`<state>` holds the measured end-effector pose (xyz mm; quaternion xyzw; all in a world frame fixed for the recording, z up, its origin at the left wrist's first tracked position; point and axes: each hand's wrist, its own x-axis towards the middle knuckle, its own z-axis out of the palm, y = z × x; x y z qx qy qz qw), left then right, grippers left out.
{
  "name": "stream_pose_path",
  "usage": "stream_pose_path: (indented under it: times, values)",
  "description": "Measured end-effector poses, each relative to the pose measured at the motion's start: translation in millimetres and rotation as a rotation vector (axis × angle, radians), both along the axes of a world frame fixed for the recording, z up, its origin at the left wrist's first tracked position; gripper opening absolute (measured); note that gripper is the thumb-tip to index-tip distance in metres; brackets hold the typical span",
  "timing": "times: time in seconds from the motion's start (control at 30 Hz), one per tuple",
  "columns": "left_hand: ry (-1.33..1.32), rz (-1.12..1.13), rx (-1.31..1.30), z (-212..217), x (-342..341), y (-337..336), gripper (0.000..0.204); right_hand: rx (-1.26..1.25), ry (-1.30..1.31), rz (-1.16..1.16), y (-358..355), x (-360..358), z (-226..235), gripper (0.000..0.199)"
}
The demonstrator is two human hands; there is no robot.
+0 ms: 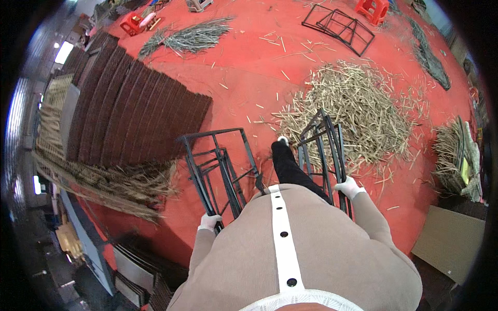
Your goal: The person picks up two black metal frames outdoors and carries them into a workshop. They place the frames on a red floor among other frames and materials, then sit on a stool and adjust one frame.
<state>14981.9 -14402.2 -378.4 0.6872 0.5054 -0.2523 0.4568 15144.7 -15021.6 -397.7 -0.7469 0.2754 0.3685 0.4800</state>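
Red flooring bears one straw heap, while left hand and right hand each grip black framework.

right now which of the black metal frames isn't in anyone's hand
The black frame on the red floor at upper right, beyond the cut stalks and near a red stool; the left hand and right hand grip the other frames.

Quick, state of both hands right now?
Left hand: closed, holding a black metal frame.
Right hand: closed, holding another black metal frame.
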Motion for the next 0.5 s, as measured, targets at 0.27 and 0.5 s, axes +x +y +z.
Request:
stream_pose_path:
  times: [0.27, 0.5]
  values:
    - [0.076, -0.082, -0.049, 25.1, 253.3, 19.1, 0.026, -0.091, 0.012, 0.012, 2.7, 165.9, -32.7, 0.04]
    - [0.064, -0.202, 0.03, 56.9, 453.7, -3.7, 0.023, 0.008, -0.057, -0.196, -4.9, 278.5, 0.1, 0.036]
